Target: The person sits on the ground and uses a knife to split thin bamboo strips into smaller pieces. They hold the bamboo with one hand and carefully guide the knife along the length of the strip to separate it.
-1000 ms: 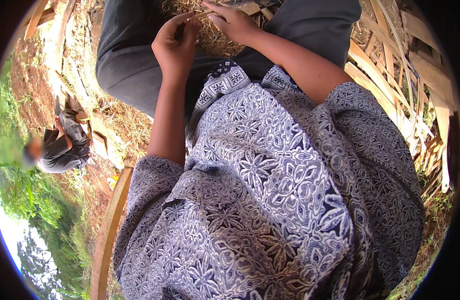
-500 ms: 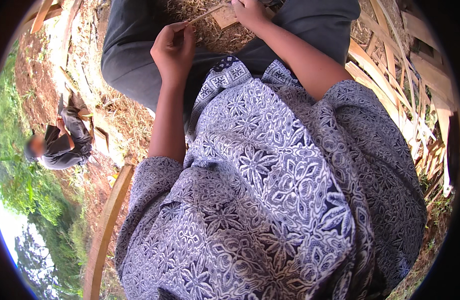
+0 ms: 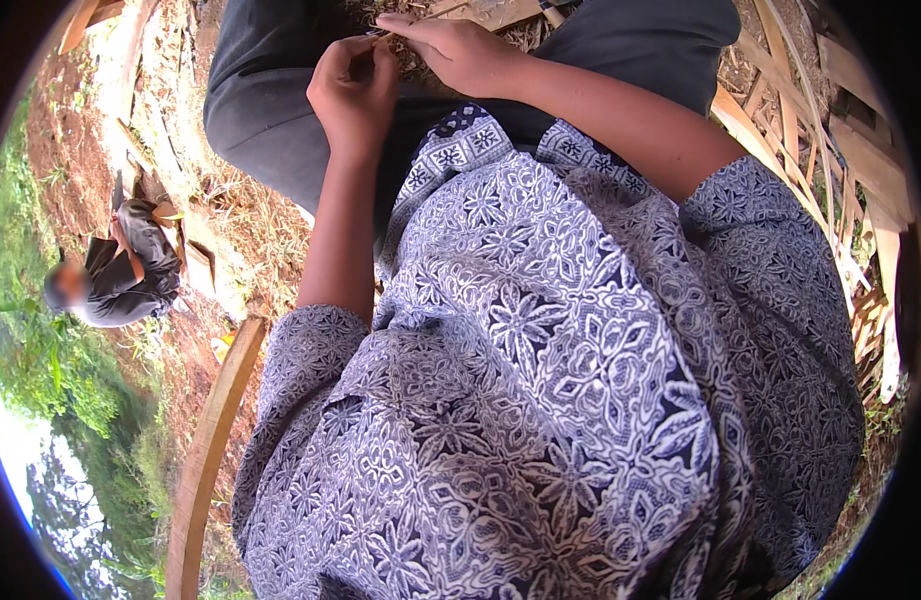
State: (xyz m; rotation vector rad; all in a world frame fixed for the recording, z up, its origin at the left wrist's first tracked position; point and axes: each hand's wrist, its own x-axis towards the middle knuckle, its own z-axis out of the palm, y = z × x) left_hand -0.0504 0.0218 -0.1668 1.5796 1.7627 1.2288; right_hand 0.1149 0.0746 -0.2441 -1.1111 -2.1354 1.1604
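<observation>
My left hand (image 3: 354, 88) is closed in a pinch above my lap, thumb against the curled fingers. A thin wooden strip, plain in the earlier picture, is at its fingertips, now mostly hidden. From the right, my right hand (image 3: 458, 54) reaches across, its fingers long and pressed together, their tips meeting those of the left. What lies between its fingers is too small to make out. Beyond the right hand, a flat piece of wood (image 3: 495, 12) lies at the upper edge, with a short handle-like object (image 3: 551, 14) beside it.
Split wooden slats (image 3: 780, 110) are heaped on my right. A curved wooden beam (image 3: 212, 450) stands at my left. Farther left, another person (image 3: 130, 265) sits on the ground near greenery (image 3: 55, 370). Dry shavings (image 3: 255, 215) cover the soil beside my leg.
My right hand has moved left and a little nearer, from the far end of the strip to my left fingertips. The left hand has barely shifted.
</observation>
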